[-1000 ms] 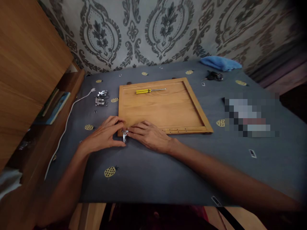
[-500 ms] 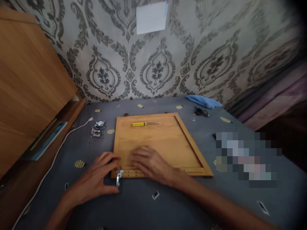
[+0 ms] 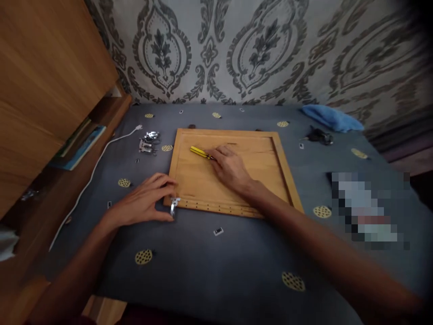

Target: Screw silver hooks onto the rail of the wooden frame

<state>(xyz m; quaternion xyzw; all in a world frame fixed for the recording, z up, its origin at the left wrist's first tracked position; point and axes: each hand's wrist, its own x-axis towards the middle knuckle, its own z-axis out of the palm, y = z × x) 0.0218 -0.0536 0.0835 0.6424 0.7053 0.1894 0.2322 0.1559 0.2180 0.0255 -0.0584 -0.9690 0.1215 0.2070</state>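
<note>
Over the tabletop [image 3: 216, 271], grey cloth printed with yellow pineapples; behind, grey damask wallpaper [image 3: 209, 49].

Right hand [image 3: 230, 168]: fingers closed on the yellow-handled screwdriver [image 3: 200, 152], low inside the far half of the pale framed wooden panel [image 3: 203, 185], handle jutting left, shaft hidden under the palm.

Left hand [image 3: 145, 203]: fingers loosely curled at the panel's near-left corner, with the small bent silver metal bracket [image 3: 173, 206] standing in the gap between forefinger and thumb, touching that corner. Firm pinch or mere steadying, impossible to tell. Probably kept there to stop bracket and panel from sliding on the cloth.

Along the near rail, a row of small holes. Left of the panel, a heap of silver metal fittings [image 3: 148, 142] and a white cable [image 3: 98, 167], with a brown wooden cabinet [image 3: 43, 67] crowding that side. Open cloth toward the near edge and the right. Blue folded rag [image 3: 333, 118] and small black object [image 3: 318, 134] well apart at the far right.
</note>
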